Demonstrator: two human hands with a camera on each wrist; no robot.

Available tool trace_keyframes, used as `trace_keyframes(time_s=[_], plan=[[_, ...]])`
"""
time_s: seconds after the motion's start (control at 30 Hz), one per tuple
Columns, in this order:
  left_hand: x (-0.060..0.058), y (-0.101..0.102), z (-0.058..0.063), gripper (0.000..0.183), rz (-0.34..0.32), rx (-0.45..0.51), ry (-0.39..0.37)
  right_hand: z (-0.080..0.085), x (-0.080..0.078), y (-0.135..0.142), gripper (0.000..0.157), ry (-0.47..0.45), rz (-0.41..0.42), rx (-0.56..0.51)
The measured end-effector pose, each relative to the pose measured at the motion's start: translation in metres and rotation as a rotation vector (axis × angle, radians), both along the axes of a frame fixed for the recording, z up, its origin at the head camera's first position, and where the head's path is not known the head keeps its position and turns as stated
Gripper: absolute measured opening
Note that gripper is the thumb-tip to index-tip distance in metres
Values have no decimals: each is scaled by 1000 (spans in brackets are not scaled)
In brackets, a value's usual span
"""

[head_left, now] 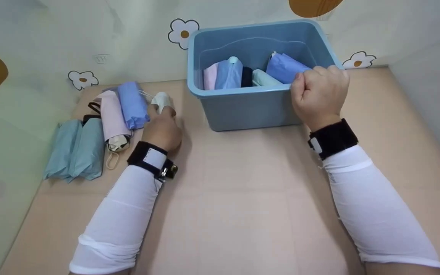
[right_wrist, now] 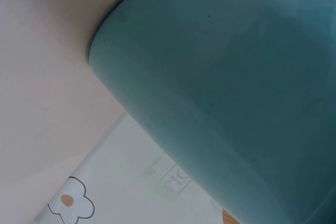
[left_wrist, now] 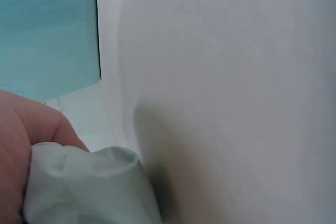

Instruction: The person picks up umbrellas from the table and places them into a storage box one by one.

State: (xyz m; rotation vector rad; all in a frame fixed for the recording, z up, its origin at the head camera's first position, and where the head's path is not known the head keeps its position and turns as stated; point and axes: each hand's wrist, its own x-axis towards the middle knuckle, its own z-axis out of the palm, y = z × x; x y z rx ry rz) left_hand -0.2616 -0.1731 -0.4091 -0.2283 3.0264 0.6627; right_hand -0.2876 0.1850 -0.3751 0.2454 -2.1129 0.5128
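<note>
My left hand pinches a pale mint folded umbrella on the table, left of the bin. The left wrist view shows the umbrella's pale fabric against the fingers. My right hand grips the front right rim of a blue plastic bin, fingers curled over the edge. Inside the bin lie a pink bundle, a blue folded umbrella with a pale tip, a black item, a mint bundle and another blue bundle. Their lower parts are hidden by the front wall.
Left of my left hand lie a blue folded umbrella, a pink one with a cord loop, and two teal ones side by side. Behind the beige table stands a pale wall with flower prints.
</note>
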Motion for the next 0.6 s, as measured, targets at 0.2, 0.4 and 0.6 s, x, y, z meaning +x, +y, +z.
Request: trace_keyframes(time_s=[0.2,0.4,0.6], plan=[[0,2,-1,44,13,45,31,0,0,0,53,-13,-2,-2],[-2,5,-1,42,10,66,60,0,-1,0,53,-3,-3,-1],[-2,6,4,41,13,78,83,0,0,0,53,1,0,8]])
